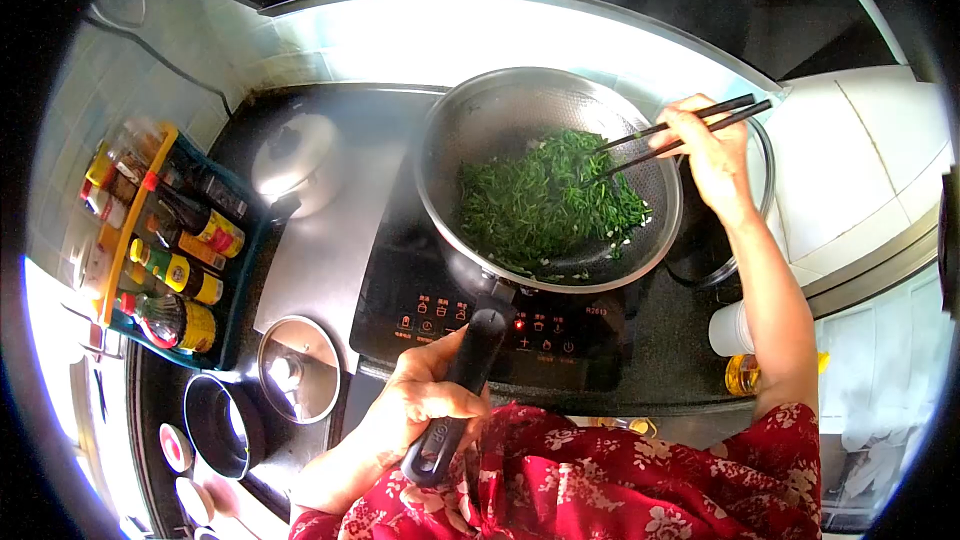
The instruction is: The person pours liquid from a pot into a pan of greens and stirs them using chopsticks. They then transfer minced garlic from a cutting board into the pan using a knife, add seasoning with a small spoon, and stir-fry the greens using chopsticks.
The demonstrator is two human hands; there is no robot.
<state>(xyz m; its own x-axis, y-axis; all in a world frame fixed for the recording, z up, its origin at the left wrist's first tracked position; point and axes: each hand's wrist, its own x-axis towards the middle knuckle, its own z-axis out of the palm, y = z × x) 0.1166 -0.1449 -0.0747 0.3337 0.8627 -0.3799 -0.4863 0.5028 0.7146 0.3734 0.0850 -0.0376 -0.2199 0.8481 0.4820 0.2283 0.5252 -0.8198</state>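
A steel wok stands on the black induction cooktop, tilted a little toward me. Inside it lies a heap of chopped green leaves with small white bits among them. My left hand is closed around the wok's black handle. Above the right rim, my right hand grips a pair of black chopsticks. Their tips reach into the greens.
On the left, a rack holds several sauce bottles. A lidded white pot stands behind it. Nearer me are a glass lid and a dark saucepan. White cups and an oil bottle stand at right.
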